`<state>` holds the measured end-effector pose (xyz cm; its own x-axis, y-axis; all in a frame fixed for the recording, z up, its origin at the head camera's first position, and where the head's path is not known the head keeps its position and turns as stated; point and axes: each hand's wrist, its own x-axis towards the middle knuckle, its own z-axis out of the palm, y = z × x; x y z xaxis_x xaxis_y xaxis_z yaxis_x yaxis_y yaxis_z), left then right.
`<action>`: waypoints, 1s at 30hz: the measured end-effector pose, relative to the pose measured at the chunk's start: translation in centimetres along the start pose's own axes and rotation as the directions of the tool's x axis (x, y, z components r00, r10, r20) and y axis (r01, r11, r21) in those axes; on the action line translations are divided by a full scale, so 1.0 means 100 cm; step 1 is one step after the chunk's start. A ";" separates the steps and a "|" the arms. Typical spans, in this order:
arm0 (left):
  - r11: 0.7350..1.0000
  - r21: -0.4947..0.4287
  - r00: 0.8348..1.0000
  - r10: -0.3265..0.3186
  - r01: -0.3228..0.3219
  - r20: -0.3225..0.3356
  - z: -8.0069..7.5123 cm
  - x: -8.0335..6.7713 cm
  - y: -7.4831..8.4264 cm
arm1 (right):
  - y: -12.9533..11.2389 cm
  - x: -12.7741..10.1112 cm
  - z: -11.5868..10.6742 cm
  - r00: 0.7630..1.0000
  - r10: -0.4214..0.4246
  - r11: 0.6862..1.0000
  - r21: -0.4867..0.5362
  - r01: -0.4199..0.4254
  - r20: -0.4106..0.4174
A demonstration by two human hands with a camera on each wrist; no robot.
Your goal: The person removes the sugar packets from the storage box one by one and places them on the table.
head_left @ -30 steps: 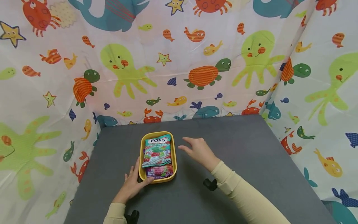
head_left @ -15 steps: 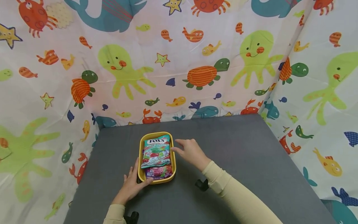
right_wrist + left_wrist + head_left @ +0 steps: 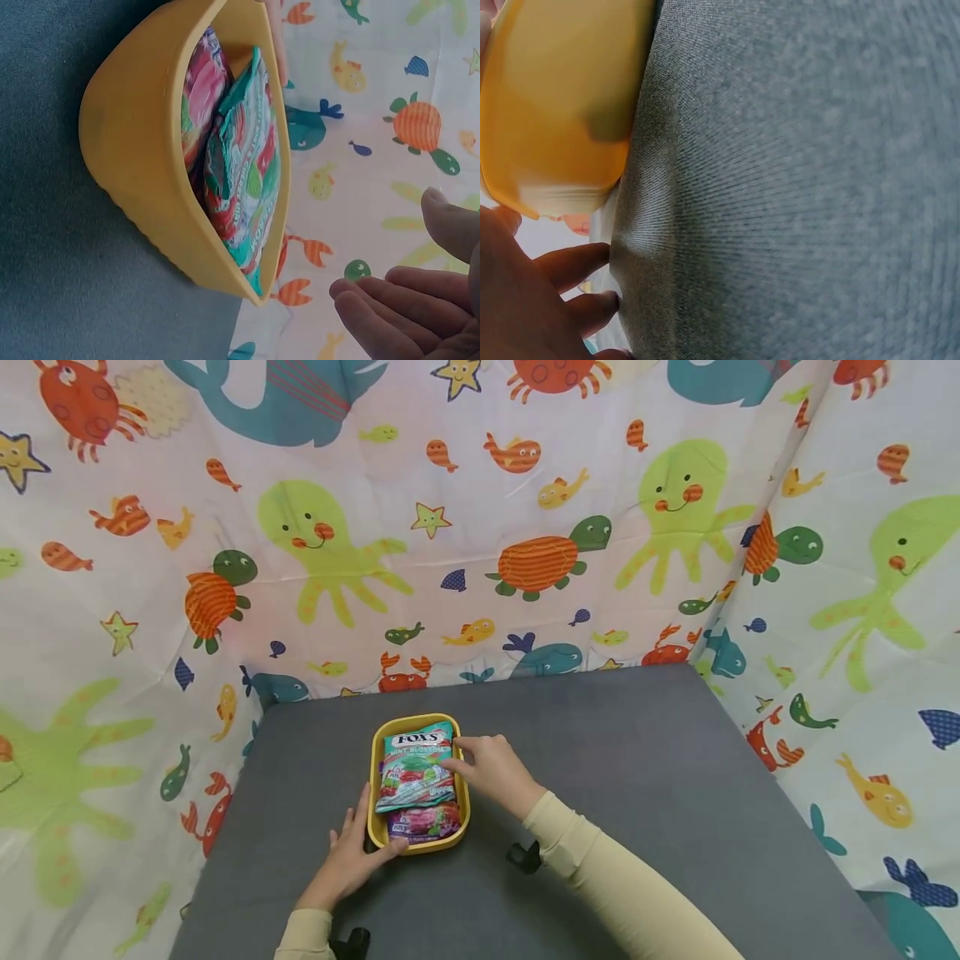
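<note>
Head view: left hand (image 3: 348,857) touches yellow bin (image 3: 431,845), right hand (image 3: 497,770) near teal candy bag (image 3: 415,777), each grip wide

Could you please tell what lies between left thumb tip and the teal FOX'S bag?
In the head view, the exposed part of the purple bag, inside the yellow container, lies between the thumb of the left hand and the teal bag.

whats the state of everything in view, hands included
yellow container: upright, no lid on
green bag: lying in container, overlapping purple bag
purple bag: in container, partly covered
left hand: fingers spread, at container's near-left corner
right hand: thumb and fingers parted, holding nothing
patterned curtain: hanging, lightly creased
</note>
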<state>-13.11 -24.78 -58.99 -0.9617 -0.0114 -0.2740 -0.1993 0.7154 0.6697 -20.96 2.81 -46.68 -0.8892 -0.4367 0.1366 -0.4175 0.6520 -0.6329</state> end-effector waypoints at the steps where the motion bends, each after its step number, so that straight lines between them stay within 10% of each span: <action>1: 1.000 0.005 1.000 -0.003 0.003 -0.004 -0.001 0.000 0.000 | -0.001 0.001 0.002 1.000 -0.008 1.000 0.002 0.008 0.000; 30: 1.000 -0.013 1.000 0.017 -0.018 -0.011 0.000 -0.001 -0.002 | -0.007 0.025 0.048 0.988 0.146 0.989 -0.012 -0.146 0.046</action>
<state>-12.97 -24.94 -59.05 -0.9670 -0.0064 -0.2548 -0.1848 0.7061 0.6836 -21.94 -1.72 -49.55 -0.9311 -0.3648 0.0075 -0.2857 0.7162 -0.6367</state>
